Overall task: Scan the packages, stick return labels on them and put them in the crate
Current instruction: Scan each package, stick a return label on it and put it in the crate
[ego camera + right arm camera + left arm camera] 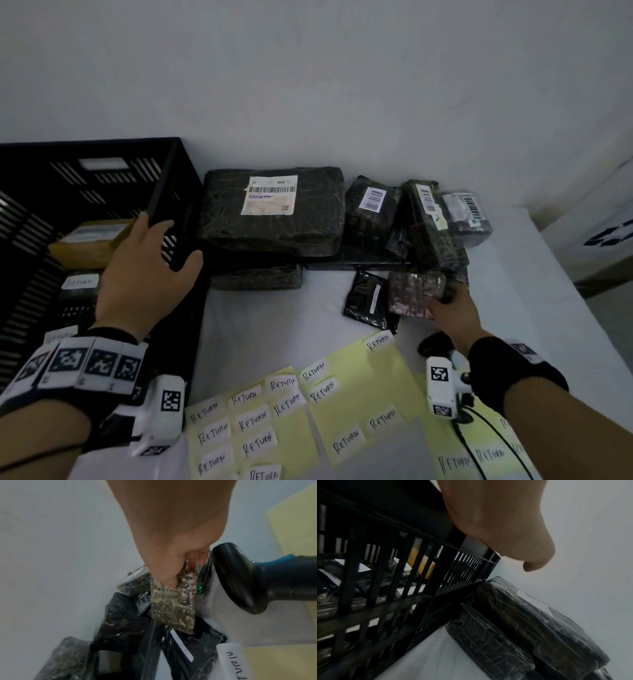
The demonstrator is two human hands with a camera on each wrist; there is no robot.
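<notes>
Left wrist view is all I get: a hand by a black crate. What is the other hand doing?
Observer: The right hand grips a small wrapped package in front of the pile.
Operator: Is there a scanner anywhere?
Observer: Yes, a black scanner lies right beside that hand.
Operator: And the stickers?
Observer: Yellow sheets of handwritten return labels lie nearest the person.

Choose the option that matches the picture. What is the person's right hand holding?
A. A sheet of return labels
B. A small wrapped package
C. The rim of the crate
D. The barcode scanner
B: the right hand pinches a small wrapped package between thumb and fingers, while the barcode scanner lies untouched beside it.
</notes>
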